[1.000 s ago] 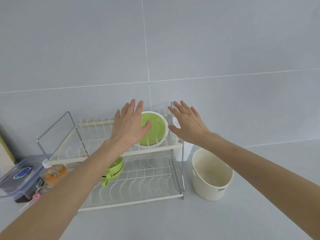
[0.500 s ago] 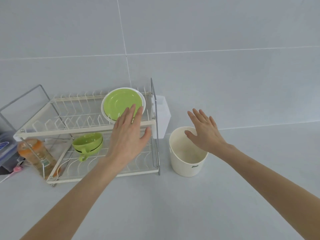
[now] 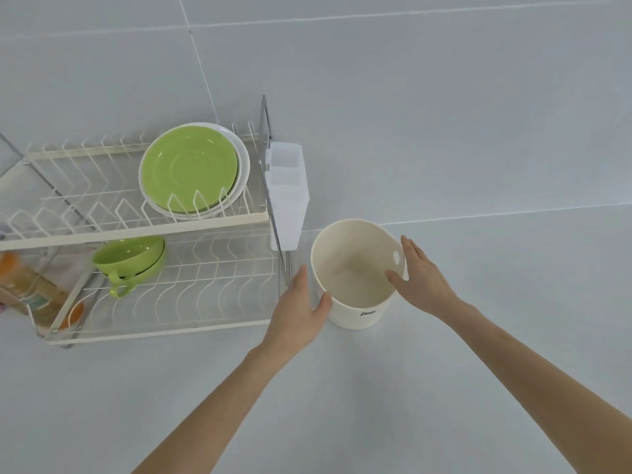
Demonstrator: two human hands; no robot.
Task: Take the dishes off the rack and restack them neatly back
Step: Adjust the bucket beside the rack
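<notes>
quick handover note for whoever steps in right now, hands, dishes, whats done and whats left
Left hand: open, thumb against the near-left wall of the cream bucket, gripping nothing.
Right hand: open, at the bucket's right rim, not clamped.
Bucket stands on the counter, right of the dish rack, and looks empty.
Green plates stand with a white plate in the top tier; green cups are nested on the bottom tier.
Done: nothing is off the rack.
Left: unload the dishes, then restack them neatly.
</notes>
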